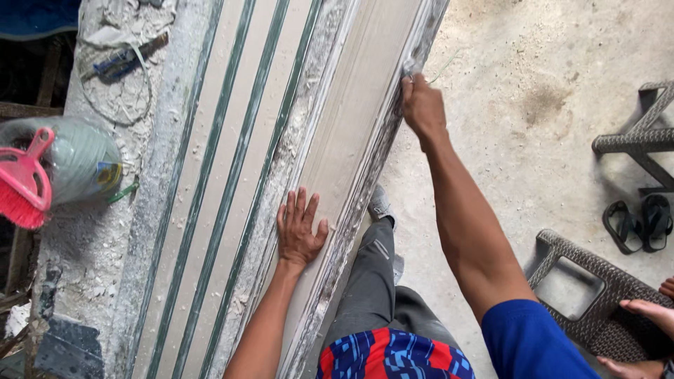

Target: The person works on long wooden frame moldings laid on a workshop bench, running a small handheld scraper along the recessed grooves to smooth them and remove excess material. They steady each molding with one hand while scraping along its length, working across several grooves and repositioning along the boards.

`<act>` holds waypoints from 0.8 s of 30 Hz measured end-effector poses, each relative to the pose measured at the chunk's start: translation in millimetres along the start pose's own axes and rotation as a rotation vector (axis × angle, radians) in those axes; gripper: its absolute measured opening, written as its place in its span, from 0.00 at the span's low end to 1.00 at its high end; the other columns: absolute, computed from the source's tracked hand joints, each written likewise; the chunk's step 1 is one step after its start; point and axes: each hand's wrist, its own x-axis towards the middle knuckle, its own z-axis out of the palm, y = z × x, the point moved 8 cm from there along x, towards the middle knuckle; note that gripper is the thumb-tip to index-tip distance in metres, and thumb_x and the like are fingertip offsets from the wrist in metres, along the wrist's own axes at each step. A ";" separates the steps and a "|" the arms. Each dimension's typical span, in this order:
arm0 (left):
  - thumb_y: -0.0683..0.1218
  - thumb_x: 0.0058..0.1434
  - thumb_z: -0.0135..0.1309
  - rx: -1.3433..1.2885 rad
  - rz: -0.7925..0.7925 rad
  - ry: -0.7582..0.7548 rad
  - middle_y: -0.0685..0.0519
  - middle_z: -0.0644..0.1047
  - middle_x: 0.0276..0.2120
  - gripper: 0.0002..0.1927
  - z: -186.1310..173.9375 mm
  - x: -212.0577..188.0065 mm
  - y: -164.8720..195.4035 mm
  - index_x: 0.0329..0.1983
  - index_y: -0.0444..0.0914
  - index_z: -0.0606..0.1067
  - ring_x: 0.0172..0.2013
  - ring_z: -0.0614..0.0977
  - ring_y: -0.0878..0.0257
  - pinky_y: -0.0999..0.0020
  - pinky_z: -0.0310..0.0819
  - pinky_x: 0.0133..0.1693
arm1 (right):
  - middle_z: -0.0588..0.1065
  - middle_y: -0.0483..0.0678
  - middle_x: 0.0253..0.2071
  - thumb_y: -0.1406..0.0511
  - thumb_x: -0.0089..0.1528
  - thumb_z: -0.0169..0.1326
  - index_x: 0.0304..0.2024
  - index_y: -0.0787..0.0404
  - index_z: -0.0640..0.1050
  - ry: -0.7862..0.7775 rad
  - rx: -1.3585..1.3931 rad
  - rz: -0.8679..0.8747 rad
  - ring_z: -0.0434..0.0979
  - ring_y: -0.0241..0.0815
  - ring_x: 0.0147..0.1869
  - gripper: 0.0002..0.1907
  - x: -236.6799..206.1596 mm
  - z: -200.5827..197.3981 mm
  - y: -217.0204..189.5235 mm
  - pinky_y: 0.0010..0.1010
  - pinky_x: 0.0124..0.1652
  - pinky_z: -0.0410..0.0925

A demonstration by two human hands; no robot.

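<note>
A long pale plaster moulding strip [344, 133] lies along the right edge of a dusty workbench [105, 231]. My left hand [299, 228] rests flat on the strip, fingers spread, holding nothing. My right hand [421, 105] reaches further along the strip's outer edge, its fingers closed around a small pale tool or scrap pressed against that edge; what exactly it holds is hard to make out. My leg in grey trousers [368, 281] stands beside the bench.
Long beige strips with green lines [225, 175] fill the bench middle. A pink hand brush [24, 186], a wrapped bundle [81, 158] and a blue-handled tool [116, 64] lie at left. Woven stools [597, 295], sandals [639, 223] and another person's hand [649, 312] are at right.
</note>
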 end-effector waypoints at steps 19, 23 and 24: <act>0.60 0.66 0.43 0.054 0.012 -0.018 0.46 0.53 0.77 0.37 -13.3 -0.4 7.9 0.78 0.49 0.53 0.76 0.51 0.45 0.42 0.42 0.70 | 0.73 0.57 0.21 0.51 0.75 0.39 0.64 0.60 0.69 0.100 -0.222 -0.127 0.74 0.56 0.22 0.24 47.9 -30.0 -8.6 0.49 0.24 0.69; 0.61 0.64 0.44 0.044 0.009 0.012 0.44 0.51 0.76 0.39 -21.2 43.4 17.3 0.76 0.45 0.53 0.76 0.50 0.48 0.36 0.36 0.69 | 0.70 0.52 0.16 0.53 0.71 0.36 0.70 0.58 0.63 0.032 -0.187 -0.201 0.69 0.49 0.15 0.28 -7.2 -15.2 -26.5 0.45 0.18 0.66; 0.62 0.64 0.44 0.049 0.008 0.041 0.44 0.51 0.76 0.40 -21.5 65.2 19.2 0.76 0.44 0.53 0.76 0.50 0.49 0.33 0.33 0.70 | 0.68 0.50 0.14 0.53 0.71 0.37 0.69 0.58 0.65 0.061 -0.204 -0.248 0.67 0.45 0.14 0.27 -0.1 -24.2 -33.1 0.43 0.17 0.64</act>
